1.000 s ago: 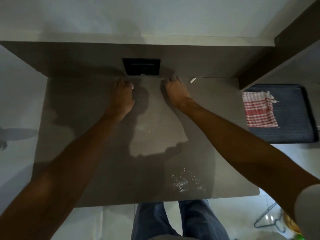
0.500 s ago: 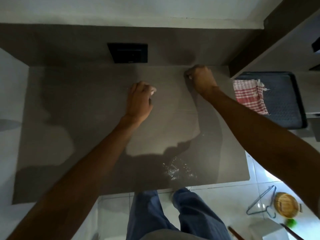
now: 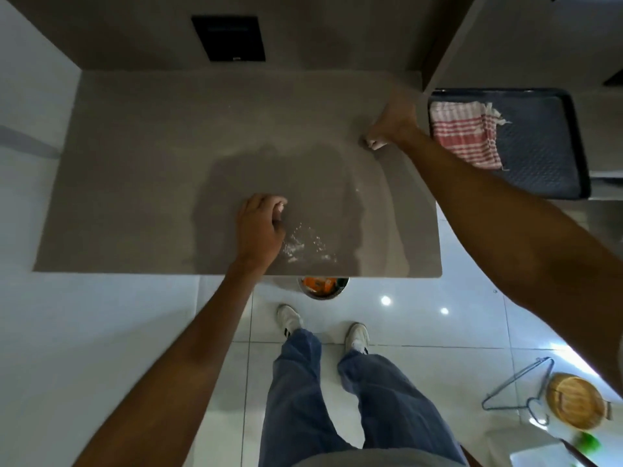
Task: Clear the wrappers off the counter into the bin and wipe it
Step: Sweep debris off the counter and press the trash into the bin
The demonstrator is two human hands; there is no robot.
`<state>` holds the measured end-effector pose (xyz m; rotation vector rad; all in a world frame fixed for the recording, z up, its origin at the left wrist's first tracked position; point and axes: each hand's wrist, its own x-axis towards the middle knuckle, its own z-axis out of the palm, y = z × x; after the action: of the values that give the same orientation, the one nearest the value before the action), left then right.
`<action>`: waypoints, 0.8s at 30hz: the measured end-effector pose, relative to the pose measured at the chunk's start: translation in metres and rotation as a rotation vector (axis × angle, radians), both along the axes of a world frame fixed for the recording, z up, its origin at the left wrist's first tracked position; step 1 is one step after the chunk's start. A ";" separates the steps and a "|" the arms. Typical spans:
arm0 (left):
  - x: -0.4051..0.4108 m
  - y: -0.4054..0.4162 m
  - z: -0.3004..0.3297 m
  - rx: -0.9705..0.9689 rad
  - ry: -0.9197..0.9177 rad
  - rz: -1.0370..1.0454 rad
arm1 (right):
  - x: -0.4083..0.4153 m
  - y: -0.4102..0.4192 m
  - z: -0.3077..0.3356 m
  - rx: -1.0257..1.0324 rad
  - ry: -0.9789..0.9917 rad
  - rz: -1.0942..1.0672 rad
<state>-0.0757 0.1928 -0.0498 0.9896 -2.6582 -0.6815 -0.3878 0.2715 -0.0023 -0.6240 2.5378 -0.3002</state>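
Both hands have pulled back from the far wall since a second ago: our left hand [image 3: 261, 227] now sits close to the near edge, and our right hand [image 3: 392, 121] has swung out to the right-hand edge of the surface [image 3: 141, 170].

We count one surface, grey and nearly bare. Beyond our right hand lies one dark tray [image 3: 539, 146] carrying one red-striped cloth [image 3: 465, 133], probably parked there for the wiping step. Below the near edge, just ahead of our left hand, one bin [image 3: 323, 287] peeks out with orange rubbish inside, placed so scraps can drop straight down.

We have two hands, both curled closed. The right one pinches a small white scrap [image 3: 374, 143], likely a wrapper; the left one is closed on something pale [image 3: 279, 206] at its fingertips, though we cannot tell what.

Just right of our left hand, one patch of white crumbs [image 3: 303, 246] remains, so we judge the wiping is yet to be done.
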 end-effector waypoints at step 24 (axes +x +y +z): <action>0.050 0.124 -0.400 1.046 -0.211 0.570 | 0.261 0.134 -0.453 -0.415 -0.904 -1.112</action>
<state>-0.0257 0.3168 -0.4502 2.0101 -1.8534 -1.9255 -0.1270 0.4055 -0.4558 0.7381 1.6586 -1.1745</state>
